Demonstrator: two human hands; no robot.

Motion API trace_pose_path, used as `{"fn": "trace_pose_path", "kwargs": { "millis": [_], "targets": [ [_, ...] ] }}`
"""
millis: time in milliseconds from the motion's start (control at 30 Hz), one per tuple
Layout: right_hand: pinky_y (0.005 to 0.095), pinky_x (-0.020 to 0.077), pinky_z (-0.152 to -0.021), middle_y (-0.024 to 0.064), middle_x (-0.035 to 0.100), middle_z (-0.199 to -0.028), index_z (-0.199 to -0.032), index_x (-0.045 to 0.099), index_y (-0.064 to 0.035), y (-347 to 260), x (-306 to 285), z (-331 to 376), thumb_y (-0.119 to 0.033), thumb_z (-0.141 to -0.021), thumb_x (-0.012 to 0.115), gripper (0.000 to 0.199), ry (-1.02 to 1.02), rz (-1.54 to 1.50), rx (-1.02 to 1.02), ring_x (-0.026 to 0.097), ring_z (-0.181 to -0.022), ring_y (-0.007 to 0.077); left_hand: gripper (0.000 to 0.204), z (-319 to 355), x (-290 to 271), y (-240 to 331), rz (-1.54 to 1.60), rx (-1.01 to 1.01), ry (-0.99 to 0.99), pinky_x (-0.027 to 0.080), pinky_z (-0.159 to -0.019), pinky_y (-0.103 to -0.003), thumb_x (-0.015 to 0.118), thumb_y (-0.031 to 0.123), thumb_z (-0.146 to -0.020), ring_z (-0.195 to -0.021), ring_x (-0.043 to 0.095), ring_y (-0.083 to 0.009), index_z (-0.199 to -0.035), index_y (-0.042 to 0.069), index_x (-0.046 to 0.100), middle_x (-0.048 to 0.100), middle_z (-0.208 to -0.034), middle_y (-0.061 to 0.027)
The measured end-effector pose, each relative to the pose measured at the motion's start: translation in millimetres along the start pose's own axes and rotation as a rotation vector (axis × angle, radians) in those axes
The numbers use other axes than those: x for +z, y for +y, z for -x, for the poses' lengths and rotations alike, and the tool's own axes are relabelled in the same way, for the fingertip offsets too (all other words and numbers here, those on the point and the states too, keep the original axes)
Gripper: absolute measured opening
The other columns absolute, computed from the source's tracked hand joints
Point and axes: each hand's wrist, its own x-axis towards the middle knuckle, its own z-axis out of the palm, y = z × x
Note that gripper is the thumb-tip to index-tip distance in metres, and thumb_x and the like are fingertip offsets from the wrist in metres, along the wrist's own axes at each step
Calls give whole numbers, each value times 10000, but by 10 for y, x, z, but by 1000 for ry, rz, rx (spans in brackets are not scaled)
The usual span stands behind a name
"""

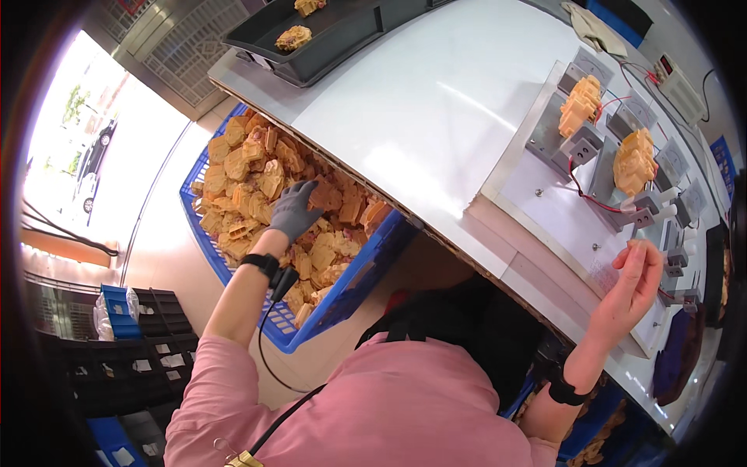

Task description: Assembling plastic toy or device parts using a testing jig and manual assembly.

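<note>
My left hand (294, 212), in a grey glove, reaches into a blue plastic basket (284, 336) heaped with yellow-orange molded plastic parts (241, 167). Its fingers and thumb are spread over the pile, beside a darker orange part (328, 194); no firm grip shows. Bare and raised at the front edge of a test fixture (537, 175), my right hand (640, 284) has its fingers curled together, with nothing visible in them. Two orange molded parts, one farther (580, 105) and one nearer (635, 161), sit in the fixture's grey metal holders, with red wires beside them.
A black tray (342, 39) holding a few parts stands on the far left of the white table (405, 101). A meter box (679, 89) and cloth (595, 29) lie at the far right. Dark bins (159, 311) stand at lower left. A cable hangs from my left wrist.
</note>
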Motion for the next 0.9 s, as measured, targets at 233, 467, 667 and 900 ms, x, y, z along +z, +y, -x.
{"fn": "trace_pose_path", "kwargs": {
  "millis": [233, 467, 667, 900],
  "targets": [
    [220, 409, -730, 22, 580, -928, -1025, 582, -9, 4, 1, 11, -166, -1038, 539, 163, -26, 54, 37, 473, -781, 79, 829, -551, 582, -57, -67, -364, 42, 419, -1068, -464, 781, 404, -776, -1316, 453, -404, -1474, 148, 416, 477, -1437, -194],
    [230, 419, -733, 27, 583, -945, -1025, 582, -10, -41, 17, -4, -143, -1036, 533, 141, -49, 62, 26, 483, -788, 88, 690, -33, 370, -348, 458, -72, 234, 489, -987, -414, 791, 240, -759, -1167, 591, -289, -1363, 65, 507, 576, -1286, -163],
    [281, 440, -752, 71, 589, -969, -1044, 578, -21, -51, 43, 93, -134, -957, 629, 152, -88, 5, -270, 512, -778, 161, 634, 912, -868, 672, 1105, 211, -49, 494, -974, -310, 794, 32, -787, -1123, 587, -137, -1339, 50, 482, 592, -1206, -37],
    [356, 501, -927, 149, 551, -1341, -1414, 454, -44, -600, 353, 429, -136, -758, 874, 785, -737, -271, -90, 614, -1105, 235, 651, 1169, -1277, 2009, 1231, 783, -395, 451, -1054, -329, 776, -47, -800, -1225, 534, -144, -1359, 73, 465, 563, -1283, -45]
  ]
}}
